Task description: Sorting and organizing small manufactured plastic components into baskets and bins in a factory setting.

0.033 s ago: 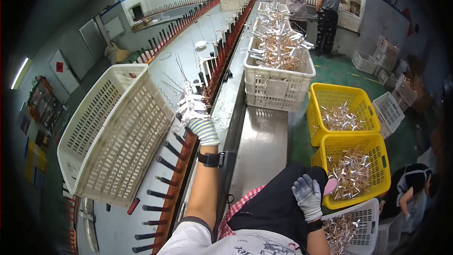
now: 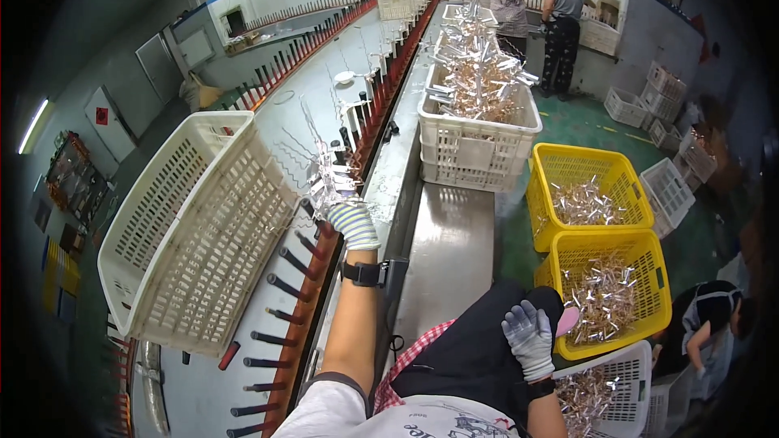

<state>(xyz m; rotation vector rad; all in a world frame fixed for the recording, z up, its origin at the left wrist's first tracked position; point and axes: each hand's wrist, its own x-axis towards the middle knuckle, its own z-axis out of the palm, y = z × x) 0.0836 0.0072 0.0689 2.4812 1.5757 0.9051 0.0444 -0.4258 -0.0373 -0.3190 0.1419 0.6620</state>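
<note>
In a striped glove, my left hand point(image 2: 352, 223) reaches forward over the row of pegs, its fingers mostly hidden by a bundle of thin wavy wires with silvery tube ends point(image 2: 329, 178). It appears closed around this bundle. Dark upright pegs point(image 2: 286, 281) with red bases line the machine's edge on either side of that hand. On my thigh rests my right hand point(image 2: 529, 341) in a pale grey glove, fingers stretched out and holding nothing. Close to it stands a yellow basket point(image 2: 661, 296) of coppery wires with silvery ends.
A white crate point(image 2: 215, 251) leans on the grey machine top at the left. More filled baskets include a white crate point(image 2: 479, 142) on the ledge and a yellow basket point(image 2: 580, 154) behind the near one. Two people work at the back; another person bends at the right edge.
The pegs have shifted slightly toward me along the edge. My left hand has moved a little to the right with the bundle. My right hand stays on my thigh.
</note>
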